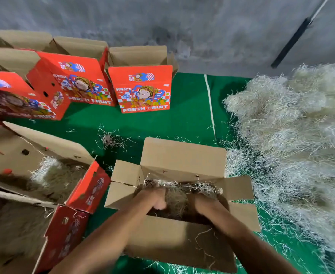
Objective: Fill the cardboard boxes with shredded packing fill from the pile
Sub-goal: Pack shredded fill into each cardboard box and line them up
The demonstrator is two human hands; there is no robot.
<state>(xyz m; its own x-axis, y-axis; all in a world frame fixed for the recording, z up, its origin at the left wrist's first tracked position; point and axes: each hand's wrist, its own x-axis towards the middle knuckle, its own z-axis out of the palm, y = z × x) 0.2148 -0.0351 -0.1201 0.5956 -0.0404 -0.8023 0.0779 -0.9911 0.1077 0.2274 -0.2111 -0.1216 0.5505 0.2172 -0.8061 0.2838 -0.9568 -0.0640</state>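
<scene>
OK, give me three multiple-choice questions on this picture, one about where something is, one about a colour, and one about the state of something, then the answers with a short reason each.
1. Where is the big pile of shredded fill?
A. right of the open box
B. left of the open box
C. on top of the red boxes

2. What colour is the floor mat?
A. blue
B. green
C. grey

3. What are the hands doing?
A. closing the flaps
B. lifting the box
C. pressing into fill inside the open box

Answers:
1 A, the pile fills the right side, beside the open box.
2 B, the mat between the boxes is green.
3 C, the left hand and right hand are down in the fill in the box, flaps spread open.
</scene>
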